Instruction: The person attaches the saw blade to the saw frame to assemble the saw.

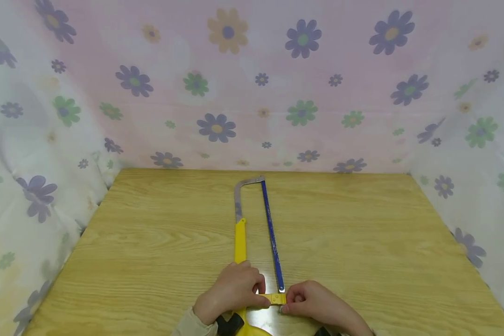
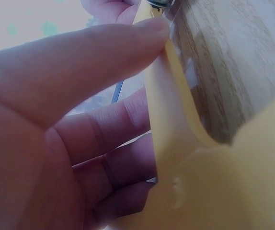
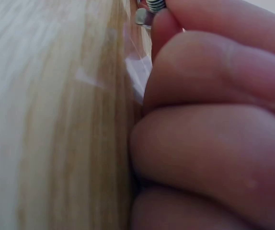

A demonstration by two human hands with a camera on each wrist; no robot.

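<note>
A hacksaw with a yellow handle (image 1: 241,242), a silver bow (image 1: 237,200) and a blue blade (image 1: 272,228) lies lengthwise on the wooden table. My left hand (image 1: 237,287) grips the short yellow arm (image 1: 276,298) at its near end, thumb on one side and curled fingers on the other. Close to the tip of that arm, my right hand (image 1: 315,303) pinches a small metal wing nut on a threaded screw (image 3: 155,5). The blade's near end sits beside the arm's tip; whether it is hooked on I cannot tell. Fingers partly hide the nut.
The wood-grain table (image 1: 361,242) extends to both sides of the saw. Flower-patterned cloth (image 1: 260,93) hangs behind it and along the left and right sides.
</note>
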